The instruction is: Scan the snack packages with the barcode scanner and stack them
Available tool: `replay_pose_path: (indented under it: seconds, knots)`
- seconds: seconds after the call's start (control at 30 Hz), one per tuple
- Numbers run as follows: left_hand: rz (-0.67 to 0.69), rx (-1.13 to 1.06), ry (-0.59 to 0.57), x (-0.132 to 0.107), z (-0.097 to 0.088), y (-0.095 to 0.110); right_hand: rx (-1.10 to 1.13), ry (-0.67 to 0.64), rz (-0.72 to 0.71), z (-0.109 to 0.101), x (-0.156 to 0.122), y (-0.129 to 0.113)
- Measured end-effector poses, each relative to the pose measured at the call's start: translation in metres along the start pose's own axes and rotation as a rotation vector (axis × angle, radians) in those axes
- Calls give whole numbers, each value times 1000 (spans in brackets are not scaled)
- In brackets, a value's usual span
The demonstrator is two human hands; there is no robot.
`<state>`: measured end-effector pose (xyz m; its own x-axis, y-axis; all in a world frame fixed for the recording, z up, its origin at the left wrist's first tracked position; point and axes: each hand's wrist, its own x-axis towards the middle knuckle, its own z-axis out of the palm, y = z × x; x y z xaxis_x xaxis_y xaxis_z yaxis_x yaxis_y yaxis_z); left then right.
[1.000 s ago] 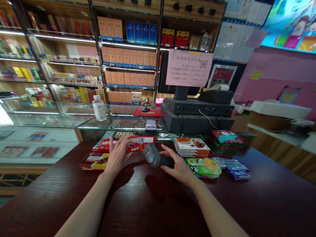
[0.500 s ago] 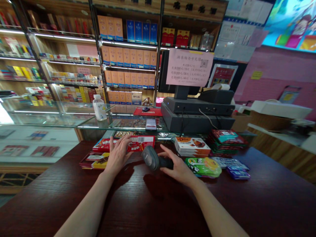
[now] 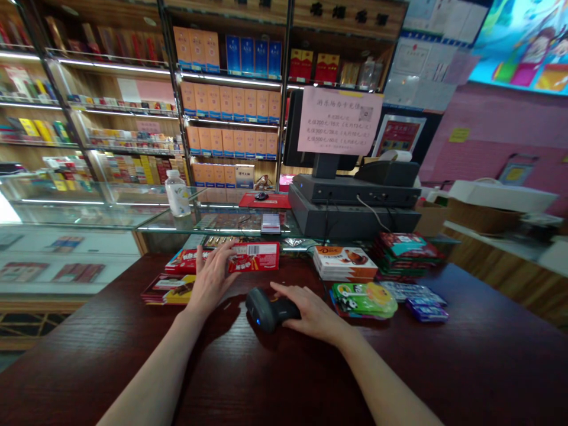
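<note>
My right hand (image 3: pixel 310 313) is wrapped round the handle of a dark grey barcode scanner (image 3: pixel 262 309), whose head lies low on the dark wooden counter (image 3: pixel 275 378) and points left. My left hand (image 3: pixel 212 278) lies with fingers spread on a red snack box (image 3: pixel 256 257), holding it tilted up at the counter's far edge. More red packets (image 3: pixel 181 260) and a flat yellow and brown packet (image 3: pixel 171 290) sit just left of that hand.
A white and orange box stack (image 3: pixel 344 263), a green packet (image 3: pixel 366 297), a red and teal stack (image 3: pixel 406 248) and blue packets (image 3: pixel 426 309) lie to the right. A till with monitor (image 3: pixel 352 207), a glass showcase (image 3: pixel 89 207) with a bottle (image 3: pixel 177 193), and stocked shelves stand behind.
My right hand has lowered the scanner from beside the red box down and towards me onto the counter. My left hand has stayed on the red box.
</note>
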<state>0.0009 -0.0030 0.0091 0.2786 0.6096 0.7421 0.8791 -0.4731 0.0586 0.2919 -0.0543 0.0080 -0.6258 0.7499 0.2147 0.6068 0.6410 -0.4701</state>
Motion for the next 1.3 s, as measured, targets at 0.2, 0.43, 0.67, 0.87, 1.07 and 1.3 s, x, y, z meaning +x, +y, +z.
replay_pose_path:
  seconds: [0.2, 0.43, 0.67, 0.87, 1.07, 1.3]
  knots:
    - [32, -33, -2, 2, 0, 2, 163, 131, 23, -4, 1, 1]
    - [119, -73, -21, 3, 1, 8, 678, 580, 339, 6, 16, 27]
    - [140, -55, -58, 4, 4, 15, 763, 555, 340, 9, 20, 29]
    - [121, -143, -89, 3, 6, 18, 759, 525, 321, 12, 21, 25]
    - [59, -277, -35, 5, 9, 22, 786, 541, 326, 17, 23, 28]
    - [-170, -516, -28, 2, 26, 18, 788, 560, 274, 17, 26, 23]
